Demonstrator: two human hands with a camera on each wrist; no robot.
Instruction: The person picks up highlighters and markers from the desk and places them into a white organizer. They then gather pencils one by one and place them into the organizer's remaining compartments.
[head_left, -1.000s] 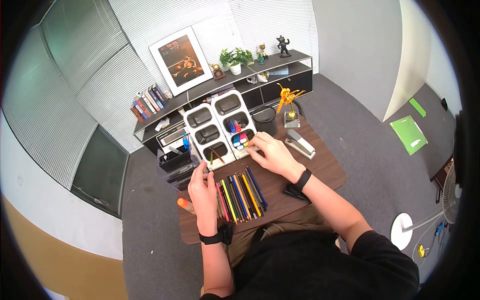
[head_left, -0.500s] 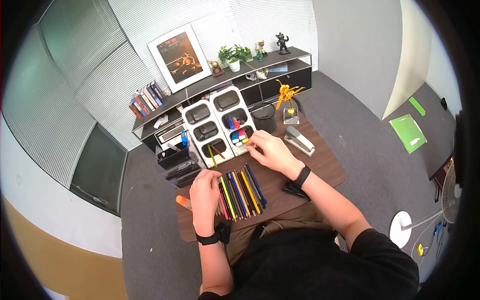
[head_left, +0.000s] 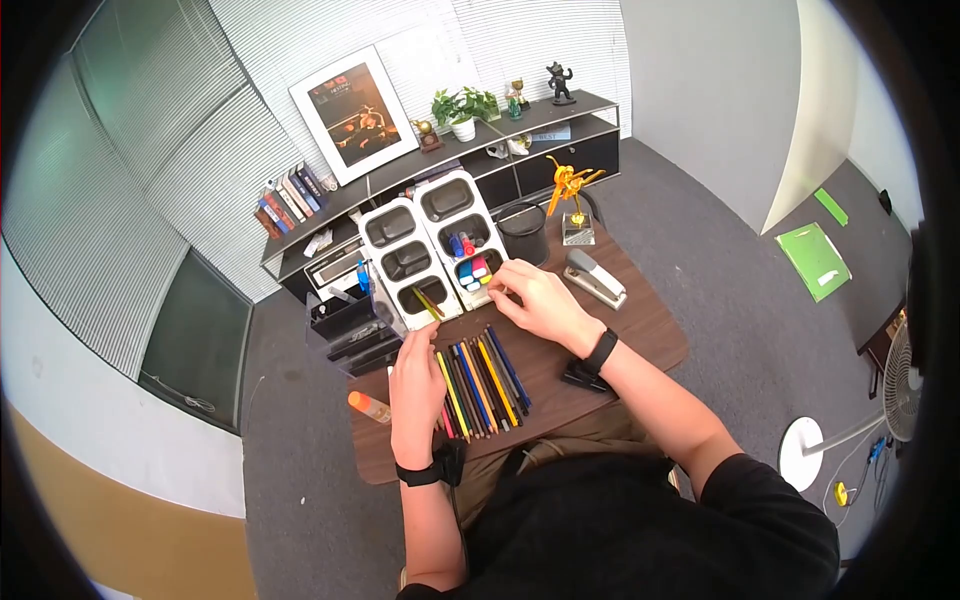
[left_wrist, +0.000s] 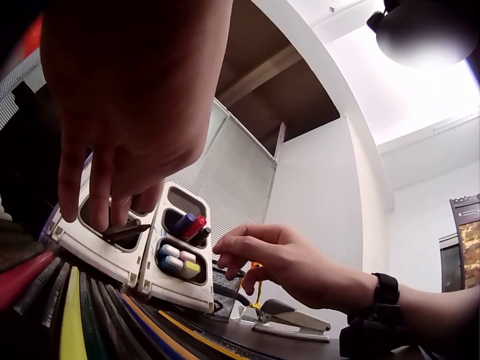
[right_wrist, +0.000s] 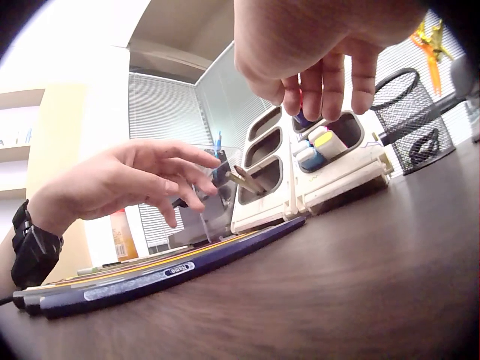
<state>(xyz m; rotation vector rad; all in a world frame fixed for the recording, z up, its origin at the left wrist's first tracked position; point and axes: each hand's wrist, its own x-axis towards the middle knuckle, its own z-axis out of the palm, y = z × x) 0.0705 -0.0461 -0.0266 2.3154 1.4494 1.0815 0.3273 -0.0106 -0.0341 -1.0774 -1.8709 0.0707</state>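
A white organizer (head_left: 399, 244) with two rows of compartments stands at the back of the table. Pencils (right_wrist: 247, 182) lean in its front left compartment. My left hand (head_left: 415, 385) reaches to that compartment, fingers extended and apart, fingertips close to the pencil ends. Below it, a row of coloured pencils (head_left: 485, 385) lies side by side on the table, partly hidden by this hand. Loosely bent, my right hand (head_left: 545, 305) hovers at the front right compartment, which holds highlighters (left_wrist: 178, 259). Behind those, blue and red markers (left_wrist: 187, 223) stick up. Nothing shows between the right fingers.
A stapler (head_left: 595, 280) lies right of the organizer, with a black mesh cup (right_wrist: 416, 127) and a golden figurine (head_left: 572, 185) behind. To the left are a clear desk caddy (head_left: 350, 335) and a glue stick with an orange cap (head_left: 369, 407).
My left hand drew back to the pencil row, then moved forward again to the front left compartment. The pencils inside lean differently now. The right hand has hardly moved.
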